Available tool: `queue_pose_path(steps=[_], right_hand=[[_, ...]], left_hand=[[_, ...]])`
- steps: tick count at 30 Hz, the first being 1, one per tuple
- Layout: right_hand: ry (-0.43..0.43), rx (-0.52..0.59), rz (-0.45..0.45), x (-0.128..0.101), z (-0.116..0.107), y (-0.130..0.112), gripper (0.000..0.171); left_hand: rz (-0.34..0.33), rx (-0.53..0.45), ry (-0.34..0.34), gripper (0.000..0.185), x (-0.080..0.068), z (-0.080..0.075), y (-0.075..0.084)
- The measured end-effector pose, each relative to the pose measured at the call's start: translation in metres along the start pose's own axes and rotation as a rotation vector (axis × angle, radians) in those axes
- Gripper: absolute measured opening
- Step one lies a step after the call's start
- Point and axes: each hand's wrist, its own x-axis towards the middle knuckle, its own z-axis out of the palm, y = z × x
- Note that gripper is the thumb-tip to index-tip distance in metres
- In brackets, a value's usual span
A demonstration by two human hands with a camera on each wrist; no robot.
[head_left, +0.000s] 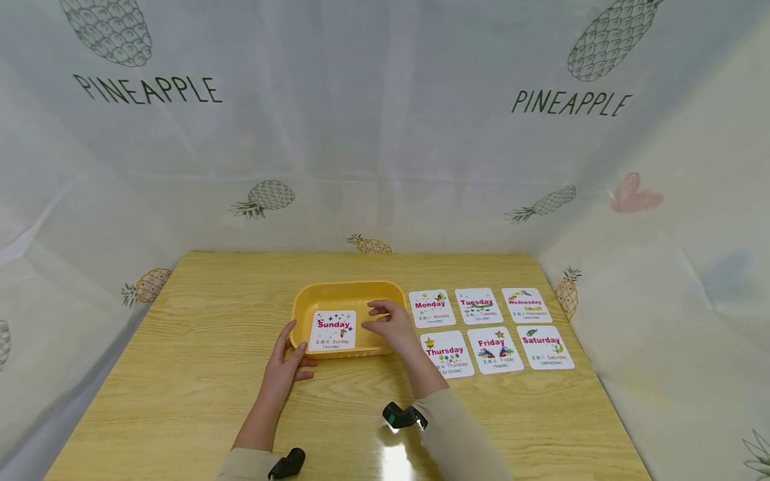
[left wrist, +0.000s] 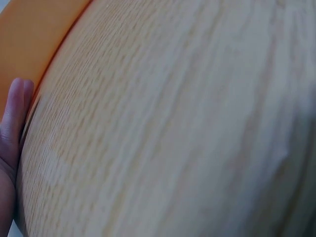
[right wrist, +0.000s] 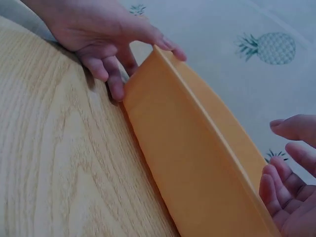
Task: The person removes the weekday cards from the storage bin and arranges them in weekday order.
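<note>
A yellow plastic tray [head_left: 349,288] stands on the table, and a white card printed "Sunday" [head_left: 333,331] lies in its left part. At the tray's front left corner my left hand [head_left: 281,367] grips the rim, thumb over the edge and fingers along the outside. My right hand [head_left: 394,327] hovers over the tray's right part, beside the Sunday card. In the right wrist view, the fingers of the right hand [right wrist: 296,192] are loosely bent, thumb apart, with nothing seen between them. The tray's wall [right wrist: 192,153] hides its inside there.
Right of the tray, two rows of cards lie on the wooden table [head_left: 198,374]: Monday [head_left: 432,315], Tuesday [head_left: 478,314], Wednesday [head_left: 526,312] behind, Thursday [head_left: 448,362], Friday [head_left: 496,357], Saturday [head_left: 546,354] in front. A pineapple-print curtain [head_left: 385,147] surrounds the table.
</note>
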Motion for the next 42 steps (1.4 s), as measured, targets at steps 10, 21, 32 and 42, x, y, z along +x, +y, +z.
queue_pose_path(steps=[10, 21, 32, 42], right_hand=[[-0.112, -0.073, 0.090, 0.018, 0.015, 0.009, 0.050], [-0.157, -0.054, 0.164, 0.031, 0.029, 0.020, 0.053], [-0.118, -0.145, 0.240, 0.042, 0.039, 0.016, 0.063], [-0.117, -0.314, 0.220, 0.047, 0.041, 0.017, 0.067]], left_hand=[[0.001, -0.027, -0.010, 0.061, -0.003, 0.004, 0.004], [-0.011, 0.002, -0.003, 0.060, -0.003, 0.005, 0.005], [0.004, -0.003, 0.013, 0.060, -0.003, 0.001, 0.003], [0.047, 0.012, 0.013, 0.060, -0.002, 0.002, 0.002]])
